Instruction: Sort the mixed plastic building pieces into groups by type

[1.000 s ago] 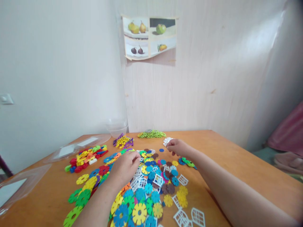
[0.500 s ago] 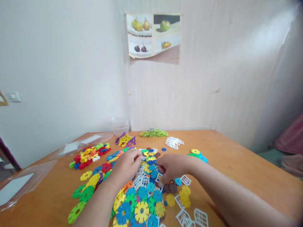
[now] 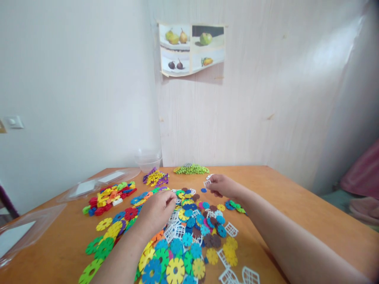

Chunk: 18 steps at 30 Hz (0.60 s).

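My right hand (image 3: pixel 223 186) is at the back of the pile, pinching a white lattice window piece (image 3: pixel 207 183) by its edge. It covers most of the small heap of white window pieces (image 3: pixel 209 176) behind it. Over the middle of the pile rests my left hand (image 3: pixel 160 208), fingers curled together; what they hold, if anything, is hidden. Around and below both hands spreads a pile of notched plastic discs, such as a yellow disc (image 3: pixel 175 270) and a blue disc (image 3: pixel 152 271). More white window pieces (image 3: pixel 179 231) lie among the discs.
Coloured blocks (image 3: pixel 108 197) are heaped at left, beside clear plastic lids (image 3: pixel 38 225). Purple and yellow pieces (image 3: pixel 156 178), a green heap (image 3: pixel 192 169) and a clear bowl (image 3: pixel 148 161) stand along the back of the table (image 3: pixel 284 205). Discs (image 3: pixel 237 207) lie under my right forearm.
My right hand has moved from the disc pile back toward the heap of white pieces, carrying a white window piece. My left hand has stayed nearly in place.
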Tool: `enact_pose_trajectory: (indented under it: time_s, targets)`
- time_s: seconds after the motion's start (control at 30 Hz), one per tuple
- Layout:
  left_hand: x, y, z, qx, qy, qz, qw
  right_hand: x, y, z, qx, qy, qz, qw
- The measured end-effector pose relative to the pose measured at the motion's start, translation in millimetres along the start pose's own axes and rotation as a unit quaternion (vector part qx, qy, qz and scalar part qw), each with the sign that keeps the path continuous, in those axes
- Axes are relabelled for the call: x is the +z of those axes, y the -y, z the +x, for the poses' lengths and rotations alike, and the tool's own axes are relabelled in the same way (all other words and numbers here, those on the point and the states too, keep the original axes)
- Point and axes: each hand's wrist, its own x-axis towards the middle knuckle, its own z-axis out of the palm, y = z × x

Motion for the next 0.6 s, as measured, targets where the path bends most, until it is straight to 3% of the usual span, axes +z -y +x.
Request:
enact_pose_trajectory:
  time_s: [0.17, 0.3, 0.47, 0.6]
  targets:
    - [2.6, 1.9, 0.3, 0.0, 0.006, -0.001, 1.0, -14.7, -19.2, 17.9, 0.052, -0.119, 0.043, 0.991]
    - [3.8, 2.5, 0.5, 0.0, 0.006, -0.008, 1.0, -21.3, -20.6, 15.8, 0.071, -0.118, 0.026, 0.99]
    - [0.2, -2.0, 0.4, -0.001, 0.01, 0.0, 1.0, -24.8, -7.4, -1.6, 0.062, -0.003, -0.036, 0.997]
    - [-0.3, -3.2, 0.2, -0.001, 0.021, 0.002, 1.0, -23.2, 5.8, -15.7, 0.022, 0.186, -0.144, 0.972]
